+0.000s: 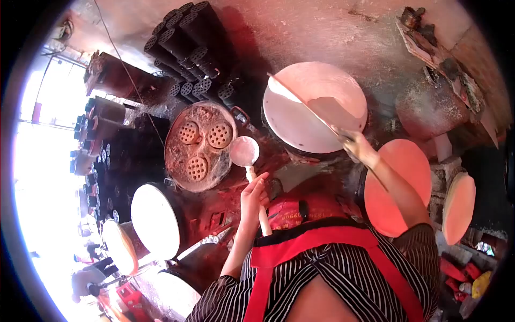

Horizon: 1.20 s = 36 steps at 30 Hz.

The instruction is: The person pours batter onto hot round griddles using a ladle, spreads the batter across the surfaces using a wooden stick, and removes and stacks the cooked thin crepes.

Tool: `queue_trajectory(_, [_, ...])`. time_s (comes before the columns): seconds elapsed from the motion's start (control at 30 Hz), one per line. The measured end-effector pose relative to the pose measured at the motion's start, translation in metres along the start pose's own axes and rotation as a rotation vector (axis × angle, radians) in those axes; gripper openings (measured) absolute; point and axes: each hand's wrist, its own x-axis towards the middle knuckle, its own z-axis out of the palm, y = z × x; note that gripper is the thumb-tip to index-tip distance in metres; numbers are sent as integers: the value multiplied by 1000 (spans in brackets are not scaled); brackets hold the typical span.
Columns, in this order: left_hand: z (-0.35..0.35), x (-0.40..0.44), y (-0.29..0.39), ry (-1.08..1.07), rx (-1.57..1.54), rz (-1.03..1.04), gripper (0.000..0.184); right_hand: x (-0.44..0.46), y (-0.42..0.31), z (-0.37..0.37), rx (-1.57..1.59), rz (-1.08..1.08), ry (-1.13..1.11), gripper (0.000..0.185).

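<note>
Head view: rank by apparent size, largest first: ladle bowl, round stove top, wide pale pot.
1. Wide pale pot
2. Round stove top
3. Ladle bowl, clearly the smallest

Order is as seen; the fisheye look and differing nearness may skew true sizes.

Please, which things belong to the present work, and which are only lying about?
In use, it seems: ladle in the left hand; thin stick in the right hand; white round surface beneath the stick.

Apparently just lying about: stacked honeycomb briquettes; yellow object.

Rustic working kitchen — round briquette stove, left; stacked black briquettes, far left; wide vat, far.
</note>
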Motion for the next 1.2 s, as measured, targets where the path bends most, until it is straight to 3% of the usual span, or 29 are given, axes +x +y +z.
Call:
queue_trajectory(0.1, [3,0,-8,0,-66,24,29,-27,-9,-48,64,162,-116,44])
queue_trajectory(0.17, [11,-5,-6,25,-42,39,35,-12,-6,-66,-42,149,127,41])
queue_trajectory(0.23, [15,-5,-10,43,-28,45,42,32,15,-79,59,-43,289,34])
queue_trajectory(0.3, [23,-11,-10,68,-95,35,52,29,-39,-54,-44,21,264,35])
queue_trajectory(0.4, [33,-24,-19,95,-143,48,63,63,30,-83,15,71,-85,39])
queue_trajectory(0.43, [35,-30,-24,104,-149,52,67,15,-21,-79,-2,158,-198,42])
queue_trajectory(0.47, [47,-41,-21,211,23,31,67,7,-18,-93,19,161,-260,39])
queue_trajectory(0.57, [43,-52,-39,244,33,-23,43,36,17,-144,-148,18,-271,34])
queue_trajectory(0.63, [38,-57,-50,204,16,-3,36,51,0,-125,-102,4,-49,31])
queue_trajectory(0.7, [39,-59,-51,172,42,10,32,56,-13,-98,-29,56,-34,42])
queue_trajectory(0.77, [40,-61,-46,159,113,4,30,42,-6,-80,-65,156,-103,36])
queue_trajectory(0.87, [33,-50,-47,138,110,-4,30,-28,38,-81,-41,63,-164,32])
queue_trajectory(0.9, [42,-51,-39,140,174,2,30,-52,49,-86,9,63,-275,34])
queue_trajectory(0.97, [26,-35,-42,77,185,-11,31,-90,74,-92,115,104,-222,34])
queue_trajectory(1.07, [25,-32,-30,-72,111,-53,36,-88,82,-60,304,78,163,33])
queue_trajectory(1.13, [23,-30,-15,-124,179,-52,38,-76,43,-11,474,-33,418,38])
queue_trajectory(1.2, [11,-29,-3,-168,208,-64,41,-68,52,18,321,58,370,39])
